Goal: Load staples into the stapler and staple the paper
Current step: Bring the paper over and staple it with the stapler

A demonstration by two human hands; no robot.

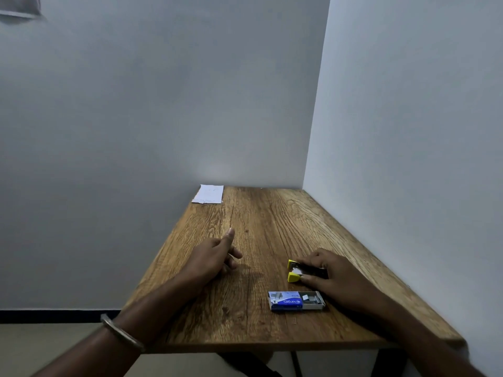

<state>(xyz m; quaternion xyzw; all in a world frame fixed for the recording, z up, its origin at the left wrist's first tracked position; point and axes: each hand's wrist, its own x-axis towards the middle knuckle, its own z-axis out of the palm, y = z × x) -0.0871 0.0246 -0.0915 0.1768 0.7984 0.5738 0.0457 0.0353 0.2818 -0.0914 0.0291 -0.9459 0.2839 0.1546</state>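
Note:
A small yellow and black stapler [295, 271] lies on its side on the wooden table [261, 229], its jaws apart, at the right. My right hand [330, 270] covers its back half, thumb and fingers closed around it. Just in front of it lies a blue staple box [288, 302], slid open, with metal staples [313, 300] showing at its right end. My left hand [215, 255] rests near the table's middle, empty, forefinger pointing away and the other fingers loosely curled. A white sheet of paper [208, 194] lies at the far left corner.
Grey walls close off the table's far side and its right side. The left and near edges of the table drop to the floor. A metal bangle [122, 333] circles my left wrist.

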